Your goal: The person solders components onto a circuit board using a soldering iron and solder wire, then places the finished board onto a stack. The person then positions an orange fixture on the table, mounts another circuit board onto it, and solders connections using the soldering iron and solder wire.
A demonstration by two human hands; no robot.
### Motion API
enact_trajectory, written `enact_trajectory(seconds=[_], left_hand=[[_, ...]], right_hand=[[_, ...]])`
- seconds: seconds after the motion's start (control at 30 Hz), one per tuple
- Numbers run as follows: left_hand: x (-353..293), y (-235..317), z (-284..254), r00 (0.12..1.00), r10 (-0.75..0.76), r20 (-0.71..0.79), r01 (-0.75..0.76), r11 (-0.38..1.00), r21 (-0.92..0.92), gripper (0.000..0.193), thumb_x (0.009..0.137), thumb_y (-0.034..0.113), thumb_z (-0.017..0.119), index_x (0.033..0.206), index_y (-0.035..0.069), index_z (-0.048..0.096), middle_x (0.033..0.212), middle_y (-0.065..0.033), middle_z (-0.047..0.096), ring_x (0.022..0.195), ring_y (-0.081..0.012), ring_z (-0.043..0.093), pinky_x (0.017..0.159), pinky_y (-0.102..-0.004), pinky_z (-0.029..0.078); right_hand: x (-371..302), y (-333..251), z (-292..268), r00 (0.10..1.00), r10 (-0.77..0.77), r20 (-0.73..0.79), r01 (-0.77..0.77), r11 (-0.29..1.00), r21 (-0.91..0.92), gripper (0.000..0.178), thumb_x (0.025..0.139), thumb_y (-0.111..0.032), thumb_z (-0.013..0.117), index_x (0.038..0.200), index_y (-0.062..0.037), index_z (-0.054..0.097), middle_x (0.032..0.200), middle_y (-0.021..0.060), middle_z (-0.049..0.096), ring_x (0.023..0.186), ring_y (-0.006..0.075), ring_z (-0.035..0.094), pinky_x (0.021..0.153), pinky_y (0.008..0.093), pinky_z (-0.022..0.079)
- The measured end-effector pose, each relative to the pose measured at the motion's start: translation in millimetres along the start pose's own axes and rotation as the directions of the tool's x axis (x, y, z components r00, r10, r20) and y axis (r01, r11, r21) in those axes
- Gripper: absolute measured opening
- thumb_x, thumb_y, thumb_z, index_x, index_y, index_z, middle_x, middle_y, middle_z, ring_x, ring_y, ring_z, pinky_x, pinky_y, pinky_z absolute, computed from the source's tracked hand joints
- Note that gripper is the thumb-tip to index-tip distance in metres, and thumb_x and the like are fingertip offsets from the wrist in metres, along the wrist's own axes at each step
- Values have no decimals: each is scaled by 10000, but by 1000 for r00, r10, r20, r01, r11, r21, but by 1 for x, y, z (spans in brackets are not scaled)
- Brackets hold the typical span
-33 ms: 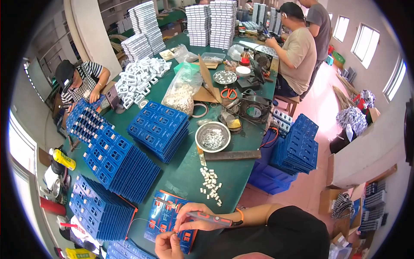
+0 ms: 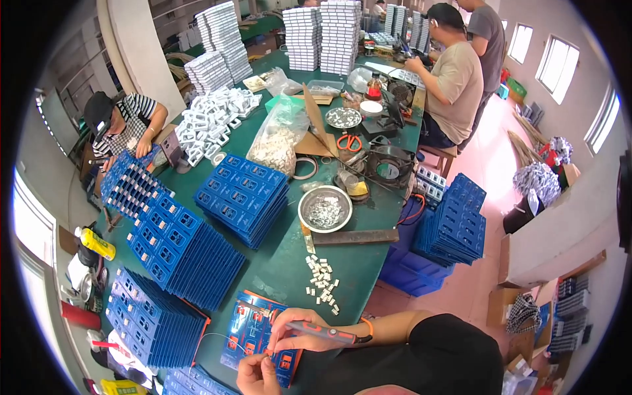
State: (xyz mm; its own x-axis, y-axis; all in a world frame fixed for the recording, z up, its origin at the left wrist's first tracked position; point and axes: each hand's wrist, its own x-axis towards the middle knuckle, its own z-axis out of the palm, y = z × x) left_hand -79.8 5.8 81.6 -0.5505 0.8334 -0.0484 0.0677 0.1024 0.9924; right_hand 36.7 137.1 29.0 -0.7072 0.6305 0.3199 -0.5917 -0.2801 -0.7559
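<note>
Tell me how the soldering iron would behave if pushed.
The iron might roll, its body being slim and rounded. Its orange cord would probably tug back. The thin metal shaft looks straight, so likely stiff.

The long pen-shaped soldering iron (image 2: 332,334) at six o'clock was grey and orange. At seven o'clock, the flat blue board (image 2: 234,329) had bright orange-red patches. The tall stacks of thin blue boards (image 2: 191,253) at eight o'clock had pale marks. The smooth green table (image 2: 283,266) ran through the middle. Small blocky white pieces (image 2: 321,282) lay at six o'clock. At ten o'clock, the short-sleeved cloth shirt (image 2: 139,108) had black and white checks and stripes.
</note>
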Motion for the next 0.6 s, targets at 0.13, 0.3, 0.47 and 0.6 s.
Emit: enact_trajectory(seconds=[0.13,0.3,0.47,0.6], left_hand=[[8,-8,-17,999,28,38,-38,950,310,95,933,36,614,1013,-13,629,874,-56,655,813,-113,595,770,-259,496],[-10,12,-43,980,-82,182,43,977,210,166,939,80,613,1075,-11,643,856,-59,666,727,-82,566,676,-225,467],[-33,13,-71,1000,1,30,-3,997,79,168,944,129,626,1065,13,652,810,-52,663,671,-76,539,607,-230,450],[-46,-1,-122,977,95,189,-147,947,284,192,959,144,557,1063,20,660,837,-108,669,701,-174,598,634,-339,489]], right_hand=[[8,-6,-7,999,-9,-38,5,996,-84,289,856,3,706,1083,-61,538,971,75,662,919,133,656,777,259,520],[4,-12,-18,992,-100,-80,88,986,-142,316,854,34,690,1105,-68,527,974,73,651,915,136,654,755,266,523],[1,-23,-24,968,-234,-94,221,966,-135,303,834,90,680,1067,-41,537,963,121,658,937,188,669,804,305,545],[-3,-24,-15,960,-266,-88,256,960,-111,293,834,94,677,1058,-35,540,975,131,659,932,191,671,800,307,552]])
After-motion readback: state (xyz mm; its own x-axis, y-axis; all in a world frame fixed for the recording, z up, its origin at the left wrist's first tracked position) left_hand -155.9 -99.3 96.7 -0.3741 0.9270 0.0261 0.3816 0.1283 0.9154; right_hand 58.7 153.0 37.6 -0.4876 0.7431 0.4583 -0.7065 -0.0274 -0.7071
